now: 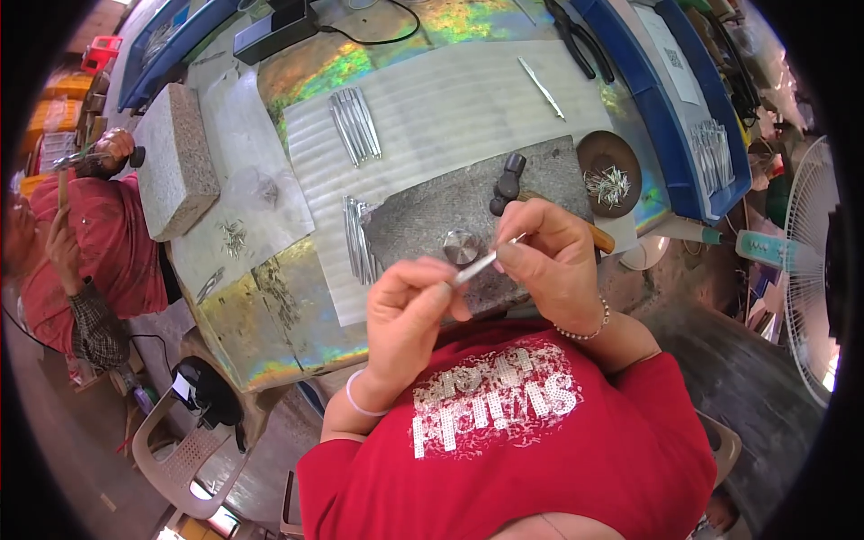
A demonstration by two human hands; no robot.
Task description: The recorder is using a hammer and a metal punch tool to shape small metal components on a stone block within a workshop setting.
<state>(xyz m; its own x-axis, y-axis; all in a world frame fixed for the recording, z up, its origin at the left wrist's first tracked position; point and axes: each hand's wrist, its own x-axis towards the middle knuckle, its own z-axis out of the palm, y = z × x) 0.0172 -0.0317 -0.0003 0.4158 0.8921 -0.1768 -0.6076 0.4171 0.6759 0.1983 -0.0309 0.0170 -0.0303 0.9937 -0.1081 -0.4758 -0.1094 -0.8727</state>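
A slim silver metal tool (475, 269) spans the gap between my two hands, over the near edge of a grey stone block (418, 216). My left hand (409, 310) pinches one end of it between thumb and fingers. At the other end, my right hand (551, 256) is closed, with a thin silver tip showing at its fingertips; whether that tip is a separate pin I cannot tell. Just beyond my fingers, a round shiny metal piece (462, 246) sits on the stone. A hammer (508, 184) lies there too, its wooden handle (601, 238) partly behind my right hand.
Bundles of silver tools (355, 126) (358, 243) and a single one (542, 90) lie on white foam sheet (432, 99). A brown bowl (621, 148) holds small pins. Blue bins, pliers (580, 40), a fan (810, 270) and a granite block (177, 162) surround; a co-worker (90, 238) hammers left.
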